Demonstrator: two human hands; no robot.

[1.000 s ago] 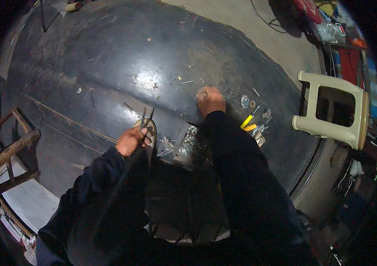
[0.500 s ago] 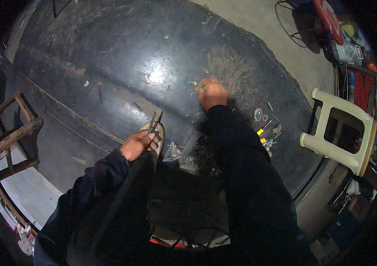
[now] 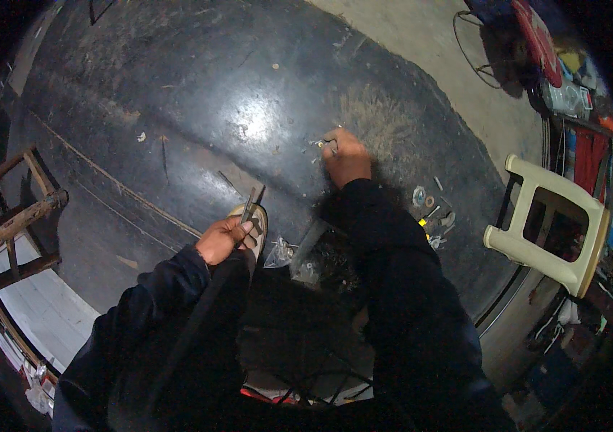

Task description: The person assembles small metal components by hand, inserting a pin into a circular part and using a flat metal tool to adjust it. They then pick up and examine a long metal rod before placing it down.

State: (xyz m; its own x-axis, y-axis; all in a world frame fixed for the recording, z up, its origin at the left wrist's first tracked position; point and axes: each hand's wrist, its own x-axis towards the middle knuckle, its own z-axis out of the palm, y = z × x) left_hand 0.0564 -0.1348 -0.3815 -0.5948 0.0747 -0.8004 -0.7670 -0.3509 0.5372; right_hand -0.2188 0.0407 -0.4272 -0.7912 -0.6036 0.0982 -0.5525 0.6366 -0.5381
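My left hand (image 3: 221, 240) is closed around a narrow dark metal piece (image 3: 252, 205) whose two flat ends stick up past the thumb; its exact kind is unclear. Just behind it is my shoe (image 3: 259, 229), seen in part. Farther out, my right hand (image 3: 348, 157) is low over the dark floor mat with its fingers pinched together. At those fingertips lie small metal fasteners (image 3: 321, 145), one of them yellowish. Whatever is in the pinch is too small and hidden to name.
Clear plastic bags of small parts (image 3: 278, 253) lie between my feet. Right of my arm are a large nut (image 3: 418, 196), a washer (image 3: 429, 201) and yellow-handled tools (image 3: 424, 222). A cream plastic stool (image 3: 547, 216) stands at right, a wooden frame (image 3: 22, 223) at left.
My right hand stays pinched by the small fasteners, having shifted very slightly. The left hand keeps its hold on the metal piece. The whole view has tilted a little.
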